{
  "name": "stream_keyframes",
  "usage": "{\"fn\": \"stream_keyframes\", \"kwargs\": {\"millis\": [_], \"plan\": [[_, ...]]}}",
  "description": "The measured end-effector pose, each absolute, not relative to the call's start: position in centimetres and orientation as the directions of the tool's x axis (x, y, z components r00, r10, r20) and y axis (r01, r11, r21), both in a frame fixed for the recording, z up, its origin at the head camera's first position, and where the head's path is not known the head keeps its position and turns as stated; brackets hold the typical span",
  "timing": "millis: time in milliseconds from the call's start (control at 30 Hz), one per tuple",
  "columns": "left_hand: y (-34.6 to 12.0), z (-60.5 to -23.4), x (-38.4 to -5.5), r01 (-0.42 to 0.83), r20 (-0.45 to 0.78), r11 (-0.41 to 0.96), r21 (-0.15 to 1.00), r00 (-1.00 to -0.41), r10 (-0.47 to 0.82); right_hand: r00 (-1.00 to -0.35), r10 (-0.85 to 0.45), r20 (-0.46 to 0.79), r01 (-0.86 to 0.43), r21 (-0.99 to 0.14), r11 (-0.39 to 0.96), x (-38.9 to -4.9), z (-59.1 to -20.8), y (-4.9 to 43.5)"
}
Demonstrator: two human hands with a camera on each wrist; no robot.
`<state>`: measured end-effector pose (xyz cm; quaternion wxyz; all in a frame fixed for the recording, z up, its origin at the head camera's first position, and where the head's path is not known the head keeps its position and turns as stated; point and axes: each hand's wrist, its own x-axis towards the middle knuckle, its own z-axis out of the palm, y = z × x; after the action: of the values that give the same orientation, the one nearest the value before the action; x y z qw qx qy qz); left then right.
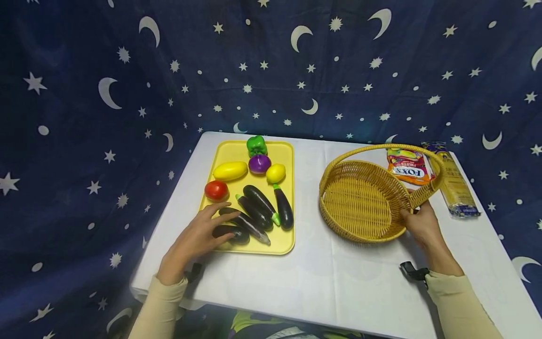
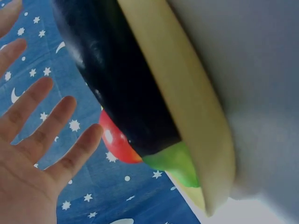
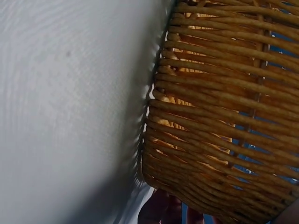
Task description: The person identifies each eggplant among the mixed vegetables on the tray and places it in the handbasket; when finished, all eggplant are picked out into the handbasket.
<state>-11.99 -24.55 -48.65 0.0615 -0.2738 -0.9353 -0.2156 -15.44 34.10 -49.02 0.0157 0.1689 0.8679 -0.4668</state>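
My left hand [image 1: 195, 239] hovers with spread fingers over the lower left of a yellow tray [image 1: 281, 246]. Beneath its fingertips are dark eggplants [image 1: 250, 227], several of them lying in the tray's near half. From the left wrist, an eggplant [image 2: 117, 70] fills the middle, with a red tomato [image 2: 119, 140] behind it and the fingers apart from both. On the right, my right hand [image 1: 425, 228] grips the side of a wicker basket [image 1: 360, 207] by its handle's base, thumb over the rim. The right wrist view shows the woven wall [image 3: 224, 107] close up, fingertips [image 3: 161, 207] below it.
In the tray's far half lie a green pepper [image 1: 256, 146], a purple vegetable [image 1: 259, 164], a lemon [image 1: 275, 173] and a long yellow fruit [image 1: 230, 171]. Behind the basket are a Fox's candy bag [image 1: 408, 167] and a long yellow packet [image 1: 457, 186]. A starry cloth [image 1: 271, 70] hangs behind.
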Motion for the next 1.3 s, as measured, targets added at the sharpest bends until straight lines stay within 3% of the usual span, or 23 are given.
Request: {"fn": "stream_keyframes", "kwargs": {"millis": [1100, 1300], "plan": [[-24.0, -50.5, -11.3, 0.604, 0.204, 0.735, 0.309, -0.797, 0.569, -0.941, 0.288, -0.180, 0.308, -0.810, 0.500, -15.0, -48.9, 32.7], [-23.7, -50.3, -11.1, 0.579, 0.149, 0.760, 0.296, -0.814, 0.562, -0.938, 0.289, -0.193, 0.317, -0.815, 0.484, -15.1, -48.9, 32.6]]}}
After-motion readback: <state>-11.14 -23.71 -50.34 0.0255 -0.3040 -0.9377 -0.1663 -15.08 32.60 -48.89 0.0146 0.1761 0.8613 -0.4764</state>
